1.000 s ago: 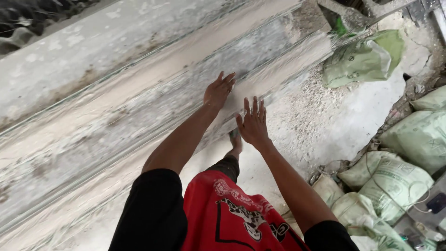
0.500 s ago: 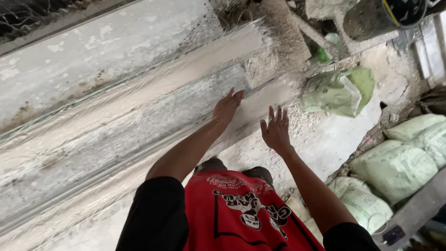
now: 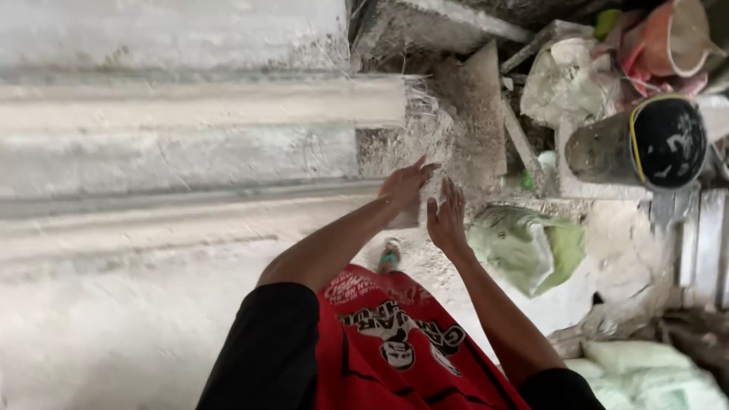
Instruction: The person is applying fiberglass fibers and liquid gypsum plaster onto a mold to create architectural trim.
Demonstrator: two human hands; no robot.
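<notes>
Overhead, a long white plaster moulding [image 3: 190, 152], ridged and stepped along its length, fills the left half of the head view and ends in a ragged, fibre-fringed edge [image 3: 414, 106] near the middle of the frame. Below it a pale, dusty floor [image 3: 114, 334] lies open to the left of the person, who wears a red printed shirt [image 3: 387, 342] with black sleeves. To the right the room closes in: pale green sacks [image 3: 531, 247] slump just beyond the right hand, more sacks [image 3: 645, 368] crowd the lower right corner, and a dark cylindrical drum [image 3: 645, 144] with a yellow rim lies on its side among boards and rubble at the upper right. A leaning grey board [image 3: 482, 114] stands just past the moulding's broken end. The left hand [image 3: 406, 186] rests open, fingers spread, flat against the lower lip of the moulding at its very end, gripping nothing. The right hand [image 3: 446, 216] is raised just beside it, palm open and fingers straight, clear of the moulding with only a narrow gap between the two hands. One sandalled foot [image 3: 390, 254] shows on the floor beneath the wrists.
</notes>
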